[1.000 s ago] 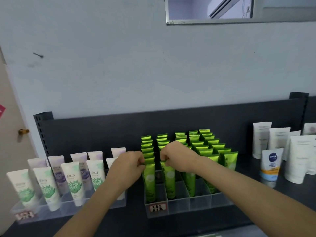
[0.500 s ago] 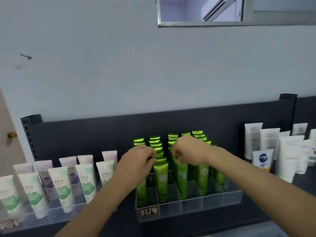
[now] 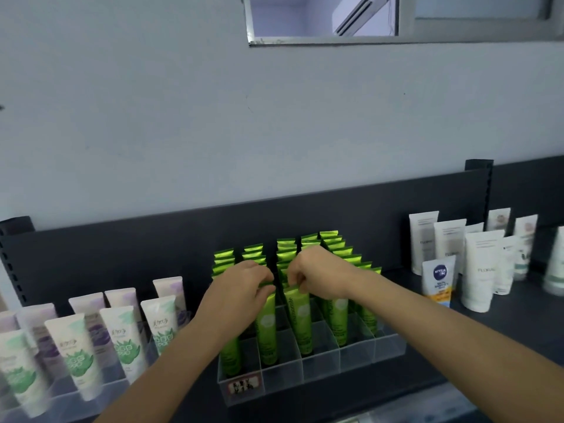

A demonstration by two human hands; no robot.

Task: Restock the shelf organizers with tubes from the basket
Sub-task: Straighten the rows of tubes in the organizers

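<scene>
A clear acrylic organizer on the dark shelf holds rows of upright green tubes. My left hand is over its left columns, with fingers curled on the crimped top of a green tube in the second column. My right hand is over the middle columns, and its fingertips pinch the top of a green tube in the third column. The front compartments on the right side stand empty. No basket is in view.
A second clear organizer at the left holds white tubes with green and purple prints. Loose white tubes and a blue-capped Nivea tube stand at the right. A dark back panel rises behind the shelf.
Both hands have stayed on the tops of the front green tubes. The camera has tilted up and swung right, so the shelf sits lower and further left in view.
</scene>
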